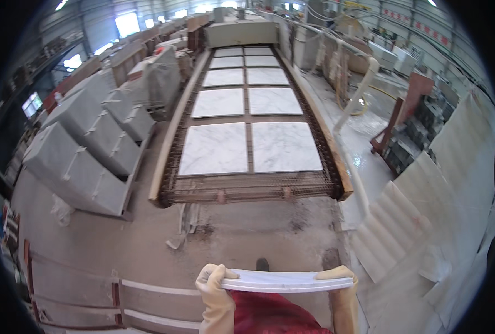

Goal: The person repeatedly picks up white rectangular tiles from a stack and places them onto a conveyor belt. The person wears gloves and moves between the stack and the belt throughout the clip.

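Observation:
Close to my body, I carry white marble tiles level in front of a red apron. A line along their front edge suggests two tiles lying one on the other. My left hand, in a cream rubber glove, grips the left end with the thumb on top. The right end is held likewise by my gloved right hand; the fingers beneath are hidden. Ahead, apart from my hands, a mesh conveyor bears two rows of square white marble tiles, including a near left tile and a near right tile.
Grey slab stacks lean at the left. A low metal rack stands at lower left. White foam sheeting and dark stone pieces are at the right, near a pale pipe. A machine housing spans the conveyor's far end.

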The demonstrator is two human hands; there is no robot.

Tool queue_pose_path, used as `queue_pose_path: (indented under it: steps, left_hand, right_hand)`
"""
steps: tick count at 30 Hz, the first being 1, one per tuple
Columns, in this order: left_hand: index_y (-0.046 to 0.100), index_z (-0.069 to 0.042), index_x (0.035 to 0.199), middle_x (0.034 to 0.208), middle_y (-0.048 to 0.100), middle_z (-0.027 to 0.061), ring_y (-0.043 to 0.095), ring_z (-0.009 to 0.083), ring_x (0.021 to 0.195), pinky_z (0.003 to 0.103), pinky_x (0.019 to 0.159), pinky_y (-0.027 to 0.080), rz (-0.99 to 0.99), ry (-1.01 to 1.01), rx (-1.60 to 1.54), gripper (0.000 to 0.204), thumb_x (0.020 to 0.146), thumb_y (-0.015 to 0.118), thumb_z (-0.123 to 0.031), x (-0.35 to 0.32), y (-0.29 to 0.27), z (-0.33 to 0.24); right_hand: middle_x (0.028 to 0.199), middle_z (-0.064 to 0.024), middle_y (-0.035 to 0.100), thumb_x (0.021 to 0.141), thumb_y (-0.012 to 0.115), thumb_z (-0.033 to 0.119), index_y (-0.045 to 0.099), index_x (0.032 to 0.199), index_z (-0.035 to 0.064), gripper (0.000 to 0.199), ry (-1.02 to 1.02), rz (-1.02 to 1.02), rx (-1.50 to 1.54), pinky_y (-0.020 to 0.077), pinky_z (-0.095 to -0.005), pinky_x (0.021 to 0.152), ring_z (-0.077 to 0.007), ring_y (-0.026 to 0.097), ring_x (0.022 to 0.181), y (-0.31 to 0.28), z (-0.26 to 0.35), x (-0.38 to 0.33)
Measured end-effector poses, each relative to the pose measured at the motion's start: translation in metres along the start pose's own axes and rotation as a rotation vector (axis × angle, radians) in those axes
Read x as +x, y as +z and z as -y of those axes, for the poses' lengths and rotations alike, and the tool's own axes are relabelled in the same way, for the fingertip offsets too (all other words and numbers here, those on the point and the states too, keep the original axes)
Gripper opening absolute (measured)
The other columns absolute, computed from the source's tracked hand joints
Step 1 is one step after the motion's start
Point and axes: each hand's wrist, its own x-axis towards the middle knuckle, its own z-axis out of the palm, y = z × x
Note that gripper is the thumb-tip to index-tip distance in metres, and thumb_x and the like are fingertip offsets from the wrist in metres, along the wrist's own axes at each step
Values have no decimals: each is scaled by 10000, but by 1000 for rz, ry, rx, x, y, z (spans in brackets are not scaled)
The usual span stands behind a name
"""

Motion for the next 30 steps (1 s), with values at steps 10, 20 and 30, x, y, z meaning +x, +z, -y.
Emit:
queue_pose_path:
  steps: [10,20,30]
  left_hand:
    - [498,-22,658,569,598,155,523,192,425,301,403,426,-35,-256,84,174,815,527,-91,140,86,65]
    - [486,-28,633,580,605,162,526,189,483,325,512,441,-63,-186,234,185,800,535,-91,235,150,95]
    - [471,-38,625,570,564,113,470,189,507,353,531,411,-287,-238,241,193,801,529,-93,259,194,120]
  right_hand:
    - [625,-92,644,777,548,96,696,703,-19,202,400,-375,-131,331,-205,405,-95,501,455,-6,-14,141]
    - [699,-105,674,826,542,107,697,730,33,197,428,-350,-126,469,-245,490,-129,602,570,-38,-55,260]
    - [730,-75,675,722,504,-127,681,747,46,248,532,-349,-198,505,-283,515,-129,601,597,-71,-74,339]
